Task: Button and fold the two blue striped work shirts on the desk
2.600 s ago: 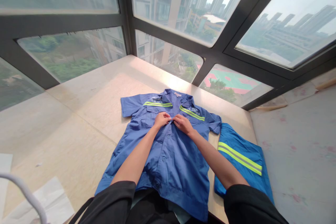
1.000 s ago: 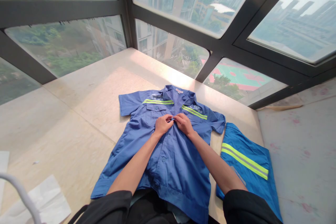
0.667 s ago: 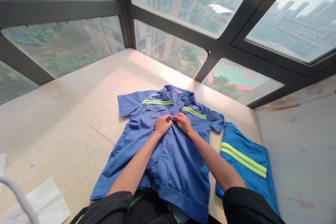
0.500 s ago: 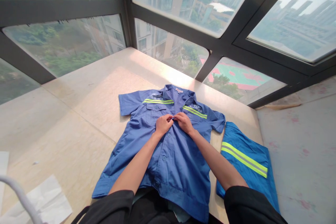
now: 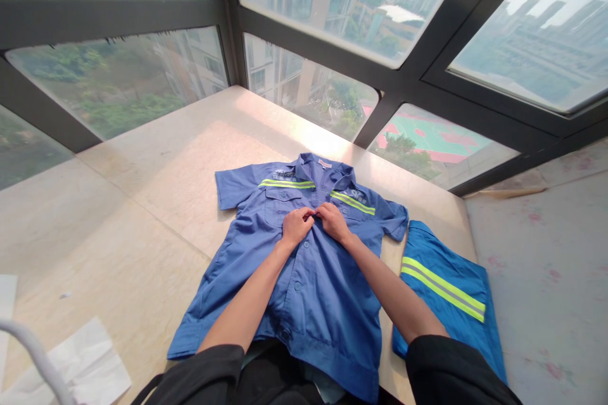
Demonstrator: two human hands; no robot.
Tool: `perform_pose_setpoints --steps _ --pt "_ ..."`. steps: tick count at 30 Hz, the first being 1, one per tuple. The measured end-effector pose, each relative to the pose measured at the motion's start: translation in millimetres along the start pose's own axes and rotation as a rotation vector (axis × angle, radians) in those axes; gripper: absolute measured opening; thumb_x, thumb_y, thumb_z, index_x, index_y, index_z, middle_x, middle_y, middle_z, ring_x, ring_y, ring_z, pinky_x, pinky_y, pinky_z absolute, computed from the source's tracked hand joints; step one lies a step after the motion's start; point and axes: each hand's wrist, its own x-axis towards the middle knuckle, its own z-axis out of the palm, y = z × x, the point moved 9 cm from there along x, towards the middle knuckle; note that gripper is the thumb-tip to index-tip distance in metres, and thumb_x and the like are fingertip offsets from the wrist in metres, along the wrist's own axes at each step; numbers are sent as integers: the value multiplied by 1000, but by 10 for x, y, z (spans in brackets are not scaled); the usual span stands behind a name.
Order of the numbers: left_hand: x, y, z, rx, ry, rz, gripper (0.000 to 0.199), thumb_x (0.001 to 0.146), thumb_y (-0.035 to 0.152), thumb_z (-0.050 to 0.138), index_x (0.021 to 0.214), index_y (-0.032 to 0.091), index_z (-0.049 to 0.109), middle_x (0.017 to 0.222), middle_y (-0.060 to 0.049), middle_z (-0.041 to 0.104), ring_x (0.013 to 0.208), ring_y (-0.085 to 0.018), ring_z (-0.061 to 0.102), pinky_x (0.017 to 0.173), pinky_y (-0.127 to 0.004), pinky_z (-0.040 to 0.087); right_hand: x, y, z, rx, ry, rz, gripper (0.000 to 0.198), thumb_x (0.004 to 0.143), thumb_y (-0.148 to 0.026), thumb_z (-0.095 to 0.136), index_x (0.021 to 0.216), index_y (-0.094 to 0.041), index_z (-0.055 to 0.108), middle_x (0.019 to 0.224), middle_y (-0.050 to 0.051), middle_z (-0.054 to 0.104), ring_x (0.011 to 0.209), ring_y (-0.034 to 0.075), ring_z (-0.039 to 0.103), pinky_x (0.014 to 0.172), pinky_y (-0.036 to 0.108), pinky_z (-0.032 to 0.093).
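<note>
A blue short-sleeved work shirt (image 5: 327,304) lies spread front side up, its collar pointing away from me. Yellow-green reflective strips cross its chest, and buttons run down the lower placket. At the middle of the chest, my left hand (image 5: 297,226) pinches the placket edge from the left. My right hand (image 5: 331,221) pinches the same spot from the right, fingertips meeting those of the left. The fingers hide whatever button or buttonhole is between them. Below the hands, the buttons appear fastened.
A folded brighter blue garment (image 5: 446,253) with a reflective stripe lies right of the shirt. White paper (image 5: 83,361) and a grey cable (image 5: 35,348) are at the lower left of the beige stone ledge (image 5: 128,221). Dark-framed windows (image 5: 313,82) enclose the far side; a patterned wall (image 5: 546,266) stands right.
Both hands stay at the same place on the placket, with only a slight shift of the fingers. The shirt and the folded garment have not moved noticeably.
</note>
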Motion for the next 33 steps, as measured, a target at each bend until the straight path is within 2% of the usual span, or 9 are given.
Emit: perform_pose_setpoints --steps 15,18,22,26,33 --pt "25 -32 -26 -41 18 -31 22 78 14 59 92 25 72 88 1 76 84 -16 70 79 -25 51 95 -8 65 -81 -129 78 20 91 -9 49 92 -19 66 94 7 63 88 21 54 79 32 41" --pt "24 -23 -40 -51 32 -21 21 78 14 59 91 24 72 87 1 76 83 -16 70 79 -25 51 98 1 13 -11 -78 102 17 91 -11 51 92 -20 65 93 6 62 90 21 55 82 32 43" --pt "26 -49 -39 -52 48 -42 20 78 14 59 91 24 71 86 1 76 81 -16 70 79 -25 51 40 16 -178 105 79 173 13 91 -17 56 101 -21 63 102 6 60 87 19 57 82 31 48" --pt "27 -45 -47 -48 61 -44 20 78 16 61 93 25 70 90 1 77 80 -16 71 78 -25 52 -73 -102 -356 65 176 159 9 91 -20 58 95 -21 66 101 8 59 92 21 58 85 33 48" --pt "31 -56 -63 -81 76 -39 17 82 22 61 95 24 71 91 -1 77 83 -16 71 80 -25 53 -190 -203 -223 28 63 291 9 91 -26 63 89 -22 71 89 4 65 84 18 61 76 28 47"
